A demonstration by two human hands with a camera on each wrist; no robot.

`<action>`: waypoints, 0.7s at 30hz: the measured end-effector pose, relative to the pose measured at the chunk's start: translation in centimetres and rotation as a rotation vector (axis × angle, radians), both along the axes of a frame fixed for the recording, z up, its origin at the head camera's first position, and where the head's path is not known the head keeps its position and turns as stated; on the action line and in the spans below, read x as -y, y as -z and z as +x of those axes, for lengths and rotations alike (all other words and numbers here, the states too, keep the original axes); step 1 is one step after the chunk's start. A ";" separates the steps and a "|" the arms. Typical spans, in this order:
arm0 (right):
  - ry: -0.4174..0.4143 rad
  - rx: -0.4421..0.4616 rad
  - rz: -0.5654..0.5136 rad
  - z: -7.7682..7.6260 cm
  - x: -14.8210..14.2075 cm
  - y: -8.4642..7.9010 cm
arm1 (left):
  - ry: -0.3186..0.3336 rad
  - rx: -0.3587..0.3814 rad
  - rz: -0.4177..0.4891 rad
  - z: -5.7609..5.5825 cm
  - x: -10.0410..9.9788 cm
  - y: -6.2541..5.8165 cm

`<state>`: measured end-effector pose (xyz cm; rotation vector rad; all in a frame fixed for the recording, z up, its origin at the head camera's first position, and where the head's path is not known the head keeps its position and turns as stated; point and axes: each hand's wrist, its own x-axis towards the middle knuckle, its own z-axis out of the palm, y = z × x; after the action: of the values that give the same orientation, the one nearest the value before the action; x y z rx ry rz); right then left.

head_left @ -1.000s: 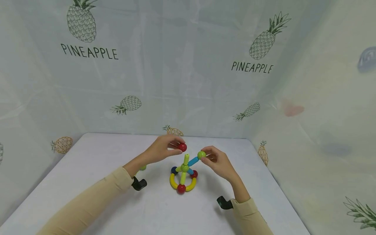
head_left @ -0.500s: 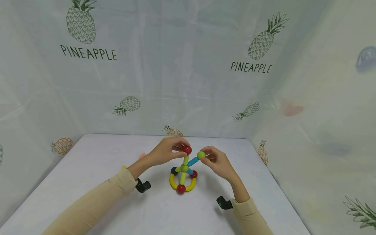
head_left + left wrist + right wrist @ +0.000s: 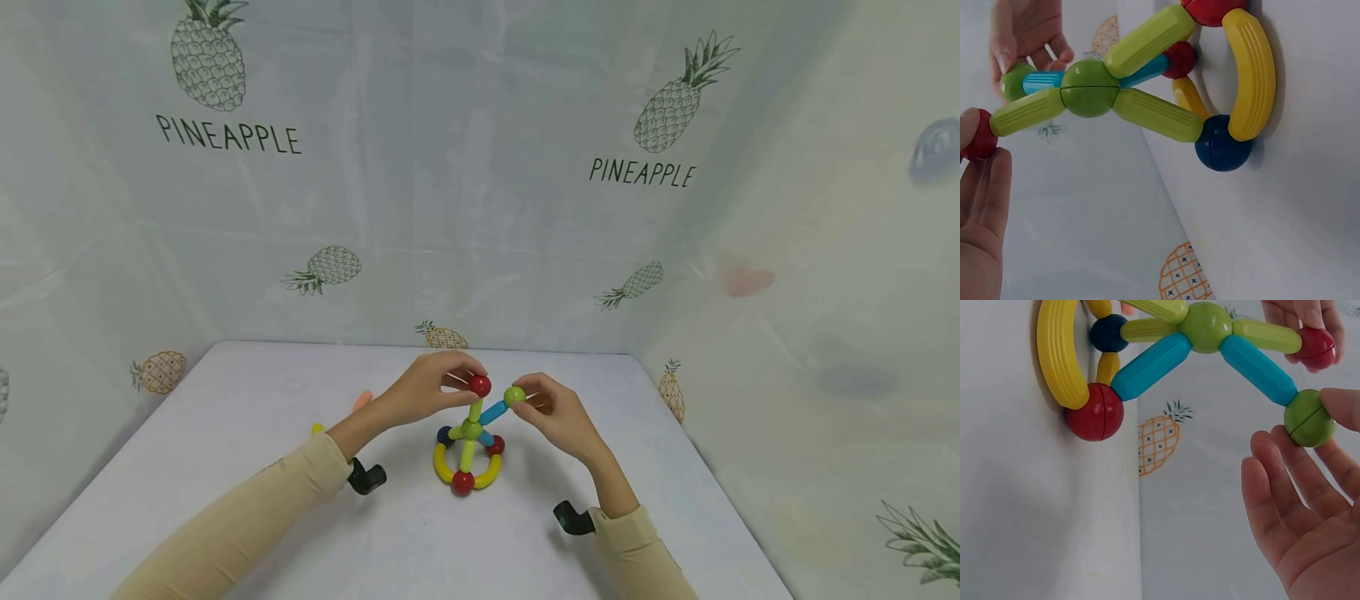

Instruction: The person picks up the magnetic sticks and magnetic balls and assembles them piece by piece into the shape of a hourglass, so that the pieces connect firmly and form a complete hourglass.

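Note:
A toy structure of rods and balls stands on the table, its base a ring of curved yellow rods [image 3: 1252, 75] joined by red balls and a dark blue ball [image 3: 1224, 144]. Straight rods rise from the ring to a green centre ball [image 3: 1206, 327]. My left hand [image 3: 429, 388] pinches a red ball [image 3: 480, 386], which sits against the top of an upright green rod [image 3: 1027, 112]. With thumb and fingers my right hand [image 3: 557, 412] pinches a green ball [image 3: 1310, 419] at the outer end of a slanted blue rod [image 3: 1259, 370].
The white table [image 3: 420, 542] ends at a pineapple-print curtain [image 3: 480, 208] behind. Beside my left forearm, partly hidden, lie an orange piece [image 3: 363, 400] and a yellow piece [image 3: 317, 428]. A black wrist camera [image 3: 367, 477] hangs below the left sleeve, another black camera [image 3: 573, 518] below the right.
My left hand has moved right and slightly down, bringing the red ball from beside the upright green rod onto its top. My right hand has stayed at the green ball.

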<state>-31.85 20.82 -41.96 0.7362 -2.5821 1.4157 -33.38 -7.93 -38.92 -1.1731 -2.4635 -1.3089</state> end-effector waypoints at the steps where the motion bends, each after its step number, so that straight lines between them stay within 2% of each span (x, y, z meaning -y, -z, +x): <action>1: 0.002 0.002 0.001 0.0 0.0 0.0 | 0.001 0.003 0.002 0.0 0.0 0.0; 21: 0.006 -0.013 0.005 0.0 0.2 0.2 | 0.025 0.008 0.012 0.5 0.2 -0.4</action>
<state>-31.89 20.64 -42.14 0.7358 -2.5764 1.3987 -32.89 -8.17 -38.56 -1.2013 -2.4506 -1.3359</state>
